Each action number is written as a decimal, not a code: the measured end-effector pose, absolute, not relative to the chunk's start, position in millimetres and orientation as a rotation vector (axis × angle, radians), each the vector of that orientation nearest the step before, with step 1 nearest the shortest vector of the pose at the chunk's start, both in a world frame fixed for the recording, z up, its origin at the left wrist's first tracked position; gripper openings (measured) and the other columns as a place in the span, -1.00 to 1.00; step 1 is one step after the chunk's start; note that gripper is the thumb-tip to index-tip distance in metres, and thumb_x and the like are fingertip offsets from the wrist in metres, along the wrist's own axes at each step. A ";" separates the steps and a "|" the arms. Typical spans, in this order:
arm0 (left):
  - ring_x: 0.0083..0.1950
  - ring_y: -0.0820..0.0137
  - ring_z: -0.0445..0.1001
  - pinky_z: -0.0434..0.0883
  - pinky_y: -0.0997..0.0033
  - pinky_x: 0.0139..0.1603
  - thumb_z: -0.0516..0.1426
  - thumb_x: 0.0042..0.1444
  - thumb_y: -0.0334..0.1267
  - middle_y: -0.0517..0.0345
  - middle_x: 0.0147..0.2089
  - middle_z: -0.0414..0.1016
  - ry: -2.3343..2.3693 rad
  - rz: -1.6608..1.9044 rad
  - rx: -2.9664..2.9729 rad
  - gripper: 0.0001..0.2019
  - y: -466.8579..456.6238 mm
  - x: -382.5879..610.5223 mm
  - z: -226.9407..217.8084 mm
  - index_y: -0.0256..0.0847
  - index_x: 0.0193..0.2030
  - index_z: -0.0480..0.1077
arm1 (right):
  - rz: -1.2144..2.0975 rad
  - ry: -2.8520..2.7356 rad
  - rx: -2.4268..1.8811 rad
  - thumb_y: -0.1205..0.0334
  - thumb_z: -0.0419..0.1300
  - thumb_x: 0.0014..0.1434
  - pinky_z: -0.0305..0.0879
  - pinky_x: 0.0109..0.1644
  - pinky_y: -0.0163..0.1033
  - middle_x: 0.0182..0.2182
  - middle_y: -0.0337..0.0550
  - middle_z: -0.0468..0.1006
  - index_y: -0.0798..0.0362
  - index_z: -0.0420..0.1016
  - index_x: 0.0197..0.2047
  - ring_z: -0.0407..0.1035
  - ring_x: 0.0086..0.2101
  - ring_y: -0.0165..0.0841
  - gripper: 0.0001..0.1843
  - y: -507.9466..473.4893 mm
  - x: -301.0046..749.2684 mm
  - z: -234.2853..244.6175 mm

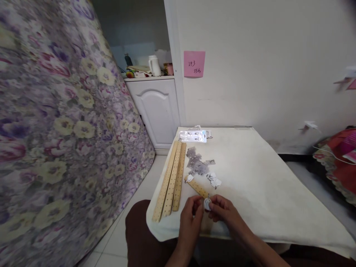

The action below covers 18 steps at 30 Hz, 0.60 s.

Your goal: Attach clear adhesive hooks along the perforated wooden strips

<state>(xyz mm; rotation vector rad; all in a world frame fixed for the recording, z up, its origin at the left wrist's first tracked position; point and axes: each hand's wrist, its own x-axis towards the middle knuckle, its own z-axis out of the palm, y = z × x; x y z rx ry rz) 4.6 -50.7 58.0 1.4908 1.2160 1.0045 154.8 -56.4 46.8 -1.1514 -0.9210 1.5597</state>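
Note:
My right hand (225, 212) pinches a small whitish round piece with a metallic-looking edge (207, 204). My left hand (191, 216) is closed beside it, thumb and fingers drawn together; what they grip, if anything, is too small to make out. Just beyond my fingers lies a yellowish strip dotted with holes (198, 188), its near end partly hidden by my hands. A white tag (190, 178) rests at its far end. To the right of that strip sits a small heap of white tags (213, 180) with little metal parts.
Several long, hole-dotted yellowish strips (172, 174) lie along the left of the white-covered table (267, 185). Small clear plastic bags (197, 163) are piled beside them. A clear package (192, 136) is at the back. A floral curtain (83, 129) hangs left; a white cabinet (158, 111) stands behind.

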 end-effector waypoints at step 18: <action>-0.48 0.49 0.34 0.27 0.51 -0.43 0.24 -0.08 -0.17 0.28 -0.53 0.39 1.083 0.959 1.168 -0.80 -34.2 6.1 39.7 -0.24 -0.39 0.38 | 1.623 -1.124 -1.298 -0.01 0.26 -0.04 0.31 -0.51 -0.32 -0.50 -0.24 0.51 0.10 0.36 -0.28 0.43 -0.55 -0.40 -0.63 -45.3 164.9 45.1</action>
